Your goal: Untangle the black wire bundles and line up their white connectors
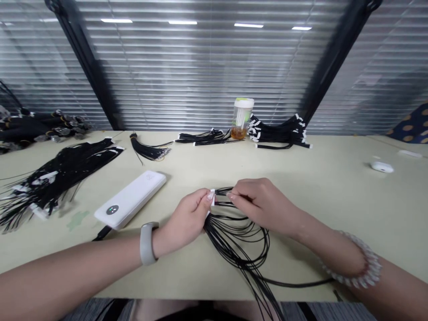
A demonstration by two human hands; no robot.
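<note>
Even, bright overhead light fills the scene: strip lights point(115, 20) show as pale glare high on the window blinds point(200, 80), whose slats streak silver. Shadows on the pale table point(334, 200) stay soft and short, gathering under the left hand point(187, 220), the right hand point(264, 205) and the power bank point(130, 199). The wide lens bows the edges, stretching the forearms point(67, 272) at the lower corners, and the fine black wires point(234, 236) look slightly soft.

Grey wristband point(146, 243), pale beaded bracelet point(355, 263)
</note>
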